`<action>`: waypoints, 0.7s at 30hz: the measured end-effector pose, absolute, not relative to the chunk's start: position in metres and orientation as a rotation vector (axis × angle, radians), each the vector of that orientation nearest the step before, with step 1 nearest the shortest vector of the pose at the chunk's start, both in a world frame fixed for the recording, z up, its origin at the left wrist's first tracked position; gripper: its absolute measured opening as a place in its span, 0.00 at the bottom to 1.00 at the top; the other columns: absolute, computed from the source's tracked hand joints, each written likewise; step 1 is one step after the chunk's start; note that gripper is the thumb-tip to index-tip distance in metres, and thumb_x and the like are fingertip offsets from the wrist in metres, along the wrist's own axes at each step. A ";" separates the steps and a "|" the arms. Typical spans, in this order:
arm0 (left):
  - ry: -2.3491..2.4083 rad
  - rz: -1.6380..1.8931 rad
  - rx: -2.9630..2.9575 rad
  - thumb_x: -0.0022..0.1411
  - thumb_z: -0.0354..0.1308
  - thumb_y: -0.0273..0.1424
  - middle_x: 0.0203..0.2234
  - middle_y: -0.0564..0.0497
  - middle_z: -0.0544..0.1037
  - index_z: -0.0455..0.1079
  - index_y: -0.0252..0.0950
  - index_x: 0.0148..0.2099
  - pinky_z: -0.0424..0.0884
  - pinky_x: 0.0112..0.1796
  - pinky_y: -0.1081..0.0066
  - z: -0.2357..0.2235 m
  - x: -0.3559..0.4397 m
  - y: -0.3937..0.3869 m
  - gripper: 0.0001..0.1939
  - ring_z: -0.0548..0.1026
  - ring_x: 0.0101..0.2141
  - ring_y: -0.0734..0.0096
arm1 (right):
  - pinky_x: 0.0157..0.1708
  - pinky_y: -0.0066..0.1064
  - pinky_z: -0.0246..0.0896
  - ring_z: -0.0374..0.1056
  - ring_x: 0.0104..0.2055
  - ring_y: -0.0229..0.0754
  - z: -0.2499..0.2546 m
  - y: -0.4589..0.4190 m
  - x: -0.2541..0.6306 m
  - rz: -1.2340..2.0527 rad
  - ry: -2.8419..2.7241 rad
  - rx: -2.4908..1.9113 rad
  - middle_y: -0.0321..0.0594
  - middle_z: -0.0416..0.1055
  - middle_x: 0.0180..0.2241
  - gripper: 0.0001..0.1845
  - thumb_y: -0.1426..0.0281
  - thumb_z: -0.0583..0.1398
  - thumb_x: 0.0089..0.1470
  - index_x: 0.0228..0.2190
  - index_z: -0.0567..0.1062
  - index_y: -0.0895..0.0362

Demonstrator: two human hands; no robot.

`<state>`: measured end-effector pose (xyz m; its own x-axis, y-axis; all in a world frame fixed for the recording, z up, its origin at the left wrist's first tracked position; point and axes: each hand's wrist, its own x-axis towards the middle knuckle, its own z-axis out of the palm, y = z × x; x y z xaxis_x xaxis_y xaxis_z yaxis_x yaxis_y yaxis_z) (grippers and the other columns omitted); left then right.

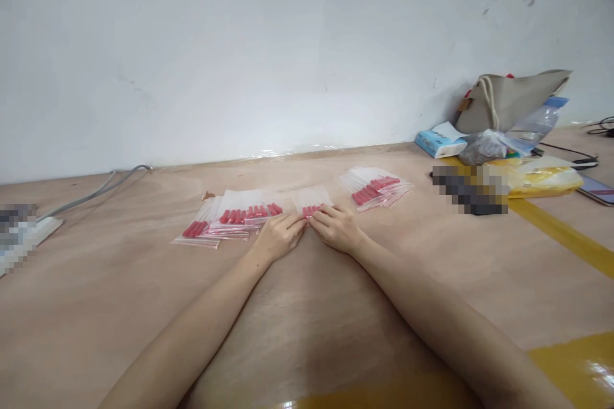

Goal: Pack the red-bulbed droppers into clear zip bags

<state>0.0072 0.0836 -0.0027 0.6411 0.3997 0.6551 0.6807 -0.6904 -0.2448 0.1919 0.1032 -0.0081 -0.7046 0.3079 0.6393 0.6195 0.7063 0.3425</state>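
A small clear plastic bag (313,199) with red pieces inside lies flat on the wooden table (307,307), straight ahead of me. My left hand (279,236) and my right hand (338,228) meet at its near edge, fingers pinched together on the bag's strip. To the left lies a spread of similar filled bags (230,218). To the right sits a stack of more bags with red pieces (375,187).
A grey cable (96,188) runs to a white power strip (33,230) at the far left. At the back right stand a beige tote bag (513,99), a blue-white box (439,140), plastic bags (542,176) and a phone (597,190). Yellow tape (566,236) crosses the table.
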 end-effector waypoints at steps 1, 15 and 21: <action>-0.847 -0.798 -2.380 0.62 0.48 0.25 0.31 0.47 0.76 0.70 0.34 0.35 0.70 0.32 0.70 -0.003 0.007 0.083 0.09 0.74 0.29 0.70 | 0.30 0.31 0.46 0.60 0.33 0.37 -0.008 0.103 0.193 -0.752 -2.351 -0.696 0.38 0.70 0.26 0.14 0.74 0.49 0.57 0.28 0.72 0.56; -0.941 -0.864 -2.392 0.62 0.49 0.26 0.30 0.48 0.76 0.70 0.34 0.33 0.70 0.33 0.71 -0.004 -0.002 0.079 0.09 0.74 0.30 0.70 | 0.27 0.30 0.43 0.59 0.27 0.36 -0.009 0.116 0.241 -0.735 -2.272 -0.923 0.38 0.68 0.23 0.13 0.73 0.51 0.56 0.23 0.70 0.59; -1.061 -0.821 -2.378 0.60 0.52 0.29 0.44 0.41 0.71 0.67 0.33 0.47 0.67 0.42 0.61 0.002 0.004 0.079 0.13 0.69 0.43 0.60 | 0.28 0.28 0.47 0.62 0.28 0.36 -0.003 0.108 0.236 -0.458 -2.340 -0.925 0.39 0.70 0.26 0.12 0.71 0.50 0.56 0.26 0.71 0.59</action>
<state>0.0041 0.0793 0.0025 0.5372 0.5286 0.6573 0.7689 -0.6273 -0.1239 0.2363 0.1077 -0.0031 -0.5944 0.5083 0.6232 0.7056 0.7014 0.1010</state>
